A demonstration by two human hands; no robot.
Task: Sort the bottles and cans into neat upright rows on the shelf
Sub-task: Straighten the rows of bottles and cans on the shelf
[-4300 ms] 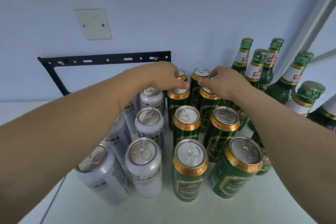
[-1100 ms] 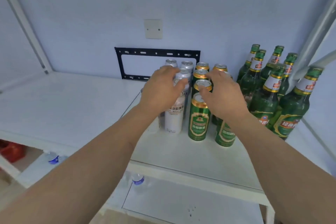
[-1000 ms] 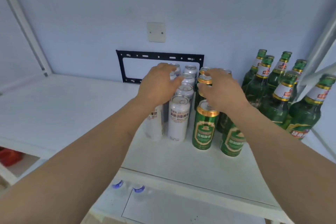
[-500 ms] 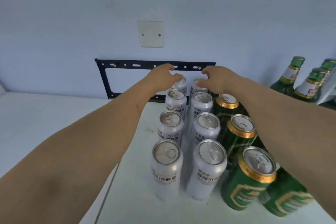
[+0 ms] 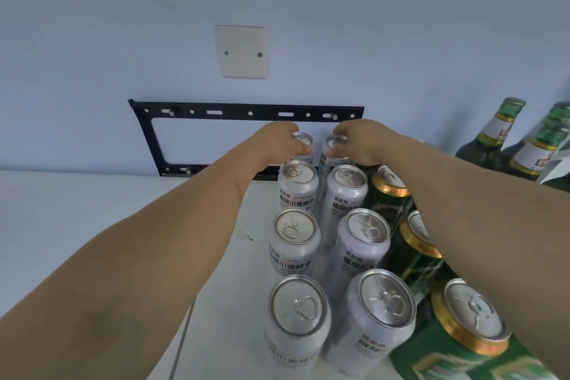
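Head view takes the scene from left to right: the left hand [image 5: 277, 145] reaches to the back of the shelf [image 5: 92, 219] and curls its fingers over the rim of the rear can in the left white row [image 5: 302, 145], while the right hand [image 5: 357, 140] pinches the top of the rear can in the right white row [image 5: 334, 151]. The hands sit apart, one on each can, likely so both rows can be squared off against the wall bracket [image 5: 246, 111] at once. The white cans [image 5: 296, 237] stand upright in two files running away from the viewer, long axes vertical, pull-tab lids facing up. Green cans [image 5: 472, 318] form the next file to the right, also upright, partly hidden by the right forearm. Green bottles [image 5: 493, 136] stand at the far right, necks up. The sorting looks nearly finished; what remains seems to be nudging the rear cans into line.
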